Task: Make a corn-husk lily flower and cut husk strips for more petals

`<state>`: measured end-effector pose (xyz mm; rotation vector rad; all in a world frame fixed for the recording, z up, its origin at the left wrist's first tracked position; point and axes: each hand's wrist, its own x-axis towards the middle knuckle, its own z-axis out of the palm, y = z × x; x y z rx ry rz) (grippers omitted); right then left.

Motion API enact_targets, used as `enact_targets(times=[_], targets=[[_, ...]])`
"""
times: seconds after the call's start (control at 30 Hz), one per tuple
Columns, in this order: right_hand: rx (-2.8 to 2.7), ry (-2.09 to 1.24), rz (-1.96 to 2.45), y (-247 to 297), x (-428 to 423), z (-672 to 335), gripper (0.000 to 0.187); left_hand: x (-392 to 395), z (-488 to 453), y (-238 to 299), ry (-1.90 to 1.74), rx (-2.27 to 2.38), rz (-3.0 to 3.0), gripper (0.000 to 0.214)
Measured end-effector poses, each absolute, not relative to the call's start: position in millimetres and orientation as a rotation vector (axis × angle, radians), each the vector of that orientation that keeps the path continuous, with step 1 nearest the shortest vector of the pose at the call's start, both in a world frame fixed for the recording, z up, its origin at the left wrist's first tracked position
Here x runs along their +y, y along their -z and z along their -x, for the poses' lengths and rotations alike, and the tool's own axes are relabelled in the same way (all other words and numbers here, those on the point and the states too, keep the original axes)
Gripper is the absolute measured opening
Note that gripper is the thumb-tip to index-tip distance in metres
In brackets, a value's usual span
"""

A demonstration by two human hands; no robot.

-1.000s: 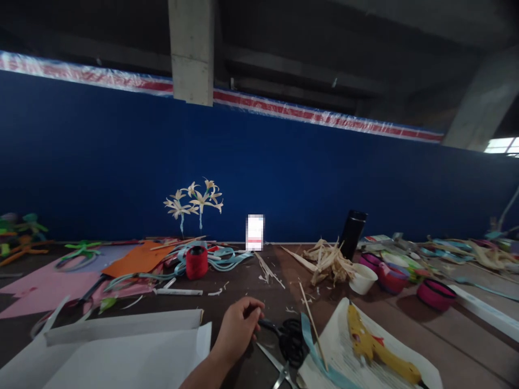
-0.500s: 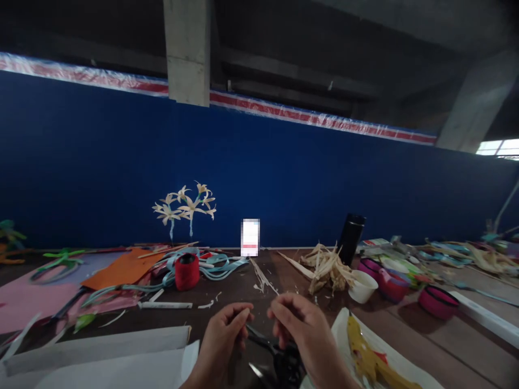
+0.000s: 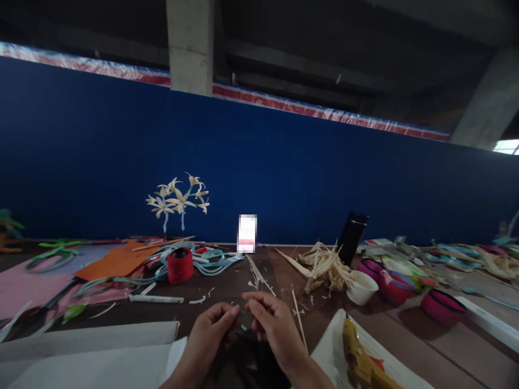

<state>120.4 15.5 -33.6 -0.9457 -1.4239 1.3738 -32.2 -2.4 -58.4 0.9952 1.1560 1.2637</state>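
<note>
The thumb and forefinger of the left hand (image 3: 213, 332) come together at the tips, and those of the right hand (image 3: 273, 327) do much the same, the two facing each other with a narrow gap between. Whether either hand's fingers grip something thin cannot be told; curled knuckles hide the space inside. Both wrists run out at the bottom edge.

Below and between the hands lies a black shape (image 3: 249, 354), nearest to both, too blurred to name and partly covered by them. Just beside the right hand a thin stick (image 3: 299, 316) slants across the table (image 3: 227, 289), its lower end meeting the hand's outline. Further right, a glue gun (image 3: 357, 351) rests on a sheet (image 3: 326, 346), both cut off below. On the left, a white box (image 3: 93, 343) is cropped by the frame.

Beyond the hands, a red roll (image 3: 179, 266) stands before blue straps (image 3: 217, 263), hiding some of them. A bright card-like panel (image 3: 247, 233) is pixelated, its face unreadable. Husks (image 3: 324, 267) overlap the foot of a black bottle (image 3: 353, 235); a white cup (image 3: 361, 292) partly covers the bowls behind. At the back, pale flowers (image 3: 177, 202) stand against a blue wall (image 3: 284, 173); clutter at the far right is indistinct.
</note>
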Motion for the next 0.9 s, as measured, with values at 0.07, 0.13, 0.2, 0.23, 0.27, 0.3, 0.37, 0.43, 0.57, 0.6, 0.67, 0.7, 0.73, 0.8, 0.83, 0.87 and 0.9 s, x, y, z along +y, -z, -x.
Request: enact_targets(times=[0.07,0.13,0.2,0.23,0.27,0.3,0.37,0.43,0.57,0.6,0.67,0.7,0.73,0.8,0.83,0.87,0.9], targets=[[-1.461,-1.386,0.950,34,15,-119,0.037,-2,31,58,-1.247,1.169,-1.011,0.043],[-1.476,-1.407,0.968,35,15,-118,0.037,-1,31,58,-1.232,1.208,-1.049,0.044],[-1.467,-1.412,0.991,37,15,-115,0.035,-1,32,61,-1.207,1.247,-1.105,0.043],[-1.462,-1.411,1.002,38,15,-114,0.033,-1,33,62,-1.192,1.262,-1.142,0.042],[-1.457,-1.406,1.010,39,15,-114,0.031,-1,34,64,-1.178,1.283,-1.181,0.041],[-1.454,-1.401,1.018,39,15,-113,0.029,-2,34,65,-1.166,1.308,-1.215,0.040],[-1.456,-1.395,1.043,41,16,-114,0.026,-3,34,65,-1.142,1.359,-1.262,0.036],[-1.457,-1.391,1.085,42,16,-115,0.024,-6,33,62,-1.122,1.408,-1.271,0.033],[-1.445,-1.420,1.128,40,15,-118,0.021,-11,30,51,-1.096,1.479,-1.285,0.027],[-1.444,-1.428,1.123,39,15,-119,0.021,-11,30,49,-1.096,1.490,-1.287,0.026],[-1.442,-1.442,1.118,38,14,-120,0.022,-12,30,46,-1.099,1.508,-1.288,0.025],[-1.438,-1.453,1.119,37,14,-120,0.022,-12,30,45,-1.103,1.510,-1.289,0.025],[-1.430,-1.464,1.119,36,14,-121,0.023,-12,31,43,-1.103,1.504,-1.289,0.025],[-1.406,-1.506,1.093,35,13,-122,0.026,-11,31,42,-1.102,1.477,-1.274,0.025],[-1.389,-1.542,1.061,35,13,-122,0.027,-11,31,42,-1.095,1.459,-1.255,0.027],[-1.366,-1.584,1.016,34,13,-122,0.028,-11,31,42,-1.087,1.436,-1.230,0.028],[-1.343,-1.629,0.965,34,12,-122,0.028,-10,31,43,-1.072,1.410,-1.200,0.031]])
